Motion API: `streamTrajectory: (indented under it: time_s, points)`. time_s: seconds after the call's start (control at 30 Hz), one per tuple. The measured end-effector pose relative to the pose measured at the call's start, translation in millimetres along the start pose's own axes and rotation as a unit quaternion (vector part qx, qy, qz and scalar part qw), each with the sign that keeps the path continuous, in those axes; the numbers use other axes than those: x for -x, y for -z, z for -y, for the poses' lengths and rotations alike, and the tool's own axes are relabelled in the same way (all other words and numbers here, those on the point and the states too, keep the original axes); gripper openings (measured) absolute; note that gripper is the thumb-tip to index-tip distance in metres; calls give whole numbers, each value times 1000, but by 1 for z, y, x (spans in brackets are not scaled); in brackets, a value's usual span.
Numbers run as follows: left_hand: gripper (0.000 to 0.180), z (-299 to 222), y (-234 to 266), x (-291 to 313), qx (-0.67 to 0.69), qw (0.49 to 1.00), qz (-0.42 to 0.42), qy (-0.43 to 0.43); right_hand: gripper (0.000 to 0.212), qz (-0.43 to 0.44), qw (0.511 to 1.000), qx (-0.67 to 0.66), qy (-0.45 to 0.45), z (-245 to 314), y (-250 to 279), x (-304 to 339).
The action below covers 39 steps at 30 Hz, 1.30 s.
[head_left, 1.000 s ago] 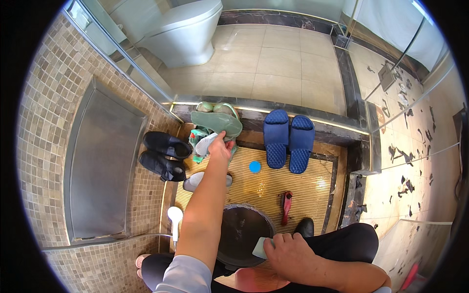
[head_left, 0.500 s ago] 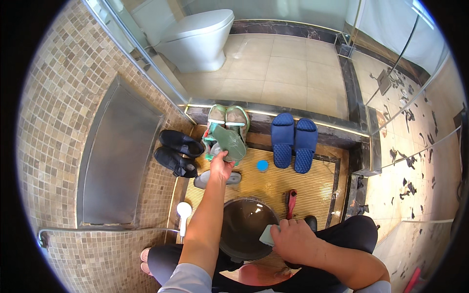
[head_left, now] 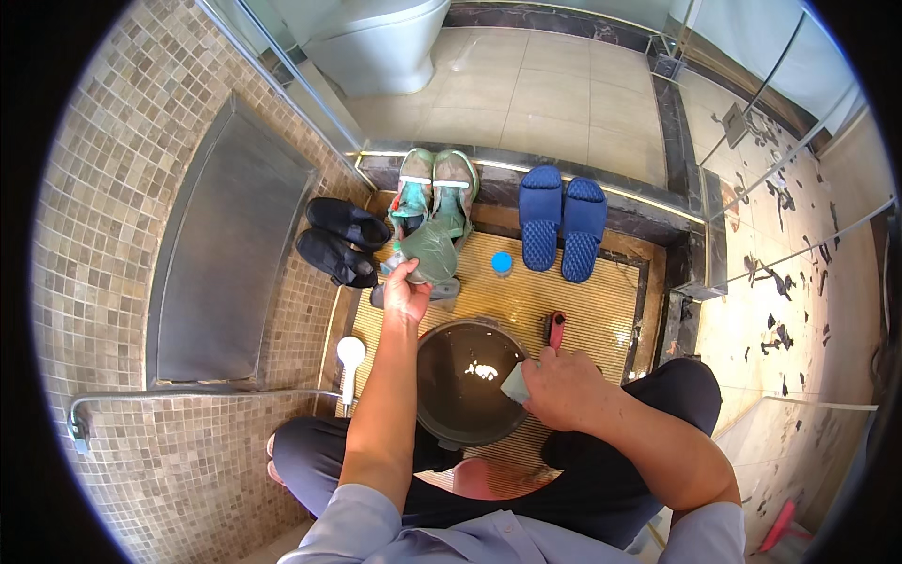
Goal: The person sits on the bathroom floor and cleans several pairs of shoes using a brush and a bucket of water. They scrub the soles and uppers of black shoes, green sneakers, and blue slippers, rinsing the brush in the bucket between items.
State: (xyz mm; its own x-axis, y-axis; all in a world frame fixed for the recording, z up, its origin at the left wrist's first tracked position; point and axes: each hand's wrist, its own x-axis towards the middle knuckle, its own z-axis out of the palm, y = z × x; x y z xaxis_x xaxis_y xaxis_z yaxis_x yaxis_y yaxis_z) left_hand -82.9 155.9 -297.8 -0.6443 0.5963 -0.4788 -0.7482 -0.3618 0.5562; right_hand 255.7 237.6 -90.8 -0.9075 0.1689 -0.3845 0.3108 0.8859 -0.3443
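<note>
My left hand reaches forward, its fingers closed on the edge of a thin, crinkled, dull green flat piece, whose exact kind I cannot make out. The piece hangs at the near end of a pair of green and beige sneakers with turquoise insides. A grey shoe lies partly hidden behind that hand. In my right hand is a pale green block, shaped like a bar of soap, held at the right rim of a dark basin. Murky water fills the basin's bottom. A red-handled brush lies just beyond the right hand.
Black shoes sit at left by the tiled wall, blue slippers by the dark raised sill. A blue-capped bottle stands on the ribbed mat. The white shower head and its hose are left of the basin.
The whole view has tilted down toward me. My left hand has drawn the green piece nearer, uncovering the sneakers' openings. The right hand with the pale block has shifted slightly forward.
</note>
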Motion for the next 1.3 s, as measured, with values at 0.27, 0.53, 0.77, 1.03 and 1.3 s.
streamTrajectory:
  time_s: [0.27,0.53,0.77,1.03,1.3]
  points:
    - [47,-6,-3,-3,-14,999,-48,-22,41,-2,1000,2,-8,5,1,-4]
    - [54,13,-10,13,-33,999,-35,12,38,-14,1000,-2,-20,0,-2,-7]
    - [60,24,0,30,50,996,55,53,34,-14,1000,-13,13,-3,2,-7]
    - [40,26,-15,52,31,998,17,50,38,15,1000,-16,-3,-1,7,-6]
    - [34,41,-8,43,60,994,30,85,43,39,999,-31,-20,3,11,-7]
